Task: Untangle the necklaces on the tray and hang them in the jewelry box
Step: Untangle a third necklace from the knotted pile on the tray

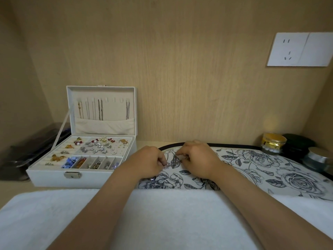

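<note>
Two hands of yours meet over the left end of the flowered tray (270, 165). Your left hand (149, 163) keeps a narrow grip, the fingers curled, and it pinches the tangled necklaces (170, 165) that lie on the tray. Your right hand (196, 159) pinches the same tangle from the other side, just beside the left. The jewelry box (82, 175) stands open at the left side of the tabletop, apart from the tray, and several chains (100, 110) hang inside its upright lid. A white towel (162, 213) covers the front edge under your forearms. Small jars (273, 143) stand in the back right corner.
</note>
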`<action>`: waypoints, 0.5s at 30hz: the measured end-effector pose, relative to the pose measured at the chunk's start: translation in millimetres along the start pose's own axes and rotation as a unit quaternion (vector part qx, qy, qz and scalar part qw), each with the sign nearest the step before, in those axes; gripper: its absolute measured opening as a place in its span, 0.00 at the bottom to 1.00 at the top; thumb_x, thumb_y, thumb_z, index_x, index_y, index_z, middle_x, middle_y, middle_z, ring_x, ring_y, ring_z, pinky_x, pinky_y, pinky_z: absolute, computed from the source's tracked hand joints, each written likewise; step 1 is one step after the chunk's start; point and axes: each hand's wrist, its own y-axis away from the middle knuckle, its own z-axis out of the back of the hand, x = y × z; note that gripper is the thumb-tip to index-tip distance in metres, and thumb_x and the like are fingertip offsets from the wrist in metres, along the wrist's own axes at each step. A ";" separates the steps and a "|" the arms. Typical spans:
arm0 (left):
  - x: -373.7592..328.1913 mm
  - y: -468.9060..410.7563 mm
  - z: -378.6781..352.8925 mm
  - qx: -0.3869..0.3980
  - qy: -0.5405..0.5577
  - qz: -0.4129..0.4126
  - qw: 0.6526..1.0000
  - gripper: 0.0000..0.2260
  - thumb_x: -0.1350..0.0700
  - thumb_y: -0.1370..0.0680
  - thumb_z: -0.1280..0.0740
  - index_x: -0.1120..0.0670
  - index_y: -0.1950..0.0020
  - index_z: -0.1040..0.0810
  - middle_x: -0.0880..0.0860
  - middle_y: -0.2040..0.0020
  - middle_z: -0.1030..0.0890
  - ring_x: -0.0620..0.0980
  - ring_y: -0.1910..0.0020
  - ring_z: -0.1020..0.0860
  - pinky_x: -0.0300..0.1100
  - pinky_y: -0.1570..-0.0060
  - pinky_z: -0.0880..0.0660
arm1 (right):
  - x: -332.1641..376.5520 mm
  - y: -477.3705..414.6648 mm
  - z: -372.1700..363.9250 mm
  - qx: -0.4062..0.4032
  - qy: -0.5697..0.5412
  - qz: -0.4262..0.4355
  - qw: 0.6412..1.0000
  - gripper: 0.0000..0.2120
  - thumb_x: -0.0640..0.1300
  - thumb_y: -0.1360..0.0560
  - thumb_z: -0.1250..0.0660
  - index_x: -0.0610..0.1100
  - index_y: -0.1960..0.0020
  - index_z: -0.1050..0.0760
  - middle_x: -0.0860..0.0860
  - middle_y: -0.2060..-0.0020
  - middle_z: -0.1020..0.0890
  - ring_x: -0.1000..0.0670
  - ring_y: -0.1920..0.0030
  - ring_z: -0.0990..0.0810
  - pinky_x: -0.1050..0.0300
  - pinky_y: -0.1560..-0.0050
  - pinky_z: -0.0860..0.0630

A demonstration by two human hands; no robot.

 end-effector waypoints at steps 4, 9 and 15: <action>1.6 -0.6 1.5 -0.011 -0.007 -0.014 1.000 0.07 0.57 0.25 0.28 0.47 0.51 0.13 0.43 0.57 0.16 0.39 0.59 0.23 0.34 0.54 0.25 | 11.7 -3.8 -6.9 0.039 -0.057 0.048 0.996 0.11 0.48 0.23 0.32 0.55 0.42 0.17 0.54 0.48 0.18 0.50 0.46 0.24 0.51 0.42 0.28; 2.8 -2.5 -7.0 -0.027 0.001 -0.008 1.000 0.05 0.57 0.22 0.33 0.51 0.55 0.18 0.43 0.60 0.22 0.45 0.57 0.22 0.41 0.54 0.23 | 10.0 -4.3 -7.8 0.022 -0.068 0.030 0.997 0.04 0.46 0.24 0.29 0.50 0.51 0.15 0.56 0.53 0.18 0.52 0.49 0.23 0.55 0.45 0.27; -0.1 -5.7 -16.8 -0.052 0.243 0.056 0.967 0.07 0.58 0.21 0.35 0.45 0.51 0.24 0.45 0.57 0.16 0.41 0.66 0.23 0.38 0.62 0.26 | 12.6 -3.1 -2.3 0.007 -0.286 -0.089 0.954 0.06 0.44 0.24 0.29 0.47 0.58 0.16 0.54 0.61 0.14 0.54 0.58 0.17 0.58 0.52 0.22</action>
